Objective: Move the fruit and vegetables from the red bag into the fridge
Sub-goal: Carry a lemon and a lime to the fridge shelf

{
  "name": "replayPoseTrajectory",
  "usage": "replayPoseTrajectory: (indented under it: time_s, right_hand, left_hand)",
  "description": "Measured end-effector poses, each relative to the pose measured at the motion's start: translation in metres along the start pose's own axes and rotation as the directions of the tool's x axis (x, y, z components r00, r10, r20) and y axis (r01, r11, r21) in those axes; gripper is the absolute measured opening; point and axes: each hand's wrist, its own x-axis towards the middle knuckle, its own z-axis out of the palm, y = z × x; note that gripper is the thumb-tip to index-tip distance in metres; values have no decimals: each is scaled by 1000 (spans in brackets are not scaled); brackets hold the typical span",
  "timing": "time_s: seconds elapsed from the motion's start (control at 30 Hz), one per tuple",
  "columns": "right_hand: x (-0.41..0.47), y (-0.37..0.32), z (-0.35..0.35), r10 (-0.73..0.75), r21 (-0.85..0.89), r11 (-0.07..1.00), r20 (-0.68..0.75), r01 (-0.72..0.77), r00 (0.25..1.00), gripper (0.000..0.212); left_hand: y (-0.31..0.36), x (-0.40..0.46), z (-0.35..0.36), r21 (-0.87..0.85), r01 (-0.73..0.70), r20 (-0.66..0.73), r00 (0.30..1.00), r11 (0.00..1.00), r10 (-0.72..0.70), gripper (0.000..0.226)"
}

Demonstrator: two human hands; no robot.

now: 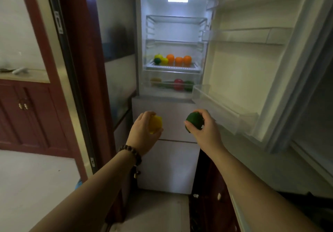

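Orange and yellow fruit (170, 59) already occupy the fridge shelf (173, 67); your left hand (144, 130) grips a yellow pepper (155, 123), your right hand (203, 129) a green fruit (193, 121), both unplaced.

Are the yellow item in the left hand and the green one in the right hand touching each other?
Apart. The head view shows the yellow item and the green one separated by bare fridge drawer front.

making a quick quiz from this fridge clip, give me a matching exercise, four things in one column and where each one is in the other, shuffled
Things:
1. yellow fruit
2. green fruit
3. three oranges
4. red vegetable

Places:
A. on the lit fridge shelf
B. held in the right hand
C. in the clear bottom drawer
D. held in the left hand

Pairs: 1-D, 2-B, 3-A, 4-C
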Motion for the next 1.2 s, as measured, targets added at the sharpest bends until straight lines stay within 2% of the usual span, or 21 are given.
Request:
replayPoseTrajectory:
  time_s: [0.2, 0.47, 0.73, 0.87, 0.93, 1.07, 1.2]
  right_hand:
    - [98, 45, 26, -56, -50, 997, -18, 55, 998, 35]
    - [230, 91, 90, -131, -149, 980, 8, 130, 991, 38]
    - [370, 103, 132, -121, -266, 958, -48, 104, 991, 53]
    - [422, 116, 143, -103, -298, 951, -55, 82, 993, 58]
    - [448, 128, 147, -100, -303, 950, -74, 74, 992, 57]
    - [511, 152, 152, -66, -266, 963, -103, 36, 992, 42]
    - [585, 186, 155, -123, -326, 943, -141, 71, 982, 41]
  left_hand:
    - [-36, 94, 40, -19, -7, -10, 1000, 1000, 7, 46]
    - [-100, 239, 77, -49, -96, -30, 995, 994, 94, 48]
    - [-143, 388, 97, -127, -135, -40, 991, 983, 131, 50]
    - [-154, 448, 118, -100, -161, -54, 986, 982, 156, 54]
    - [-161, 474, 130, -102, -178, -50, 984, 979, 173, 55]
    - [-177, 535, 155, -102, -240, -40, 971, 966, 237, 57]
    - [-194, 609, 178, -34, -319, -70, 946, 947, 317, 56]
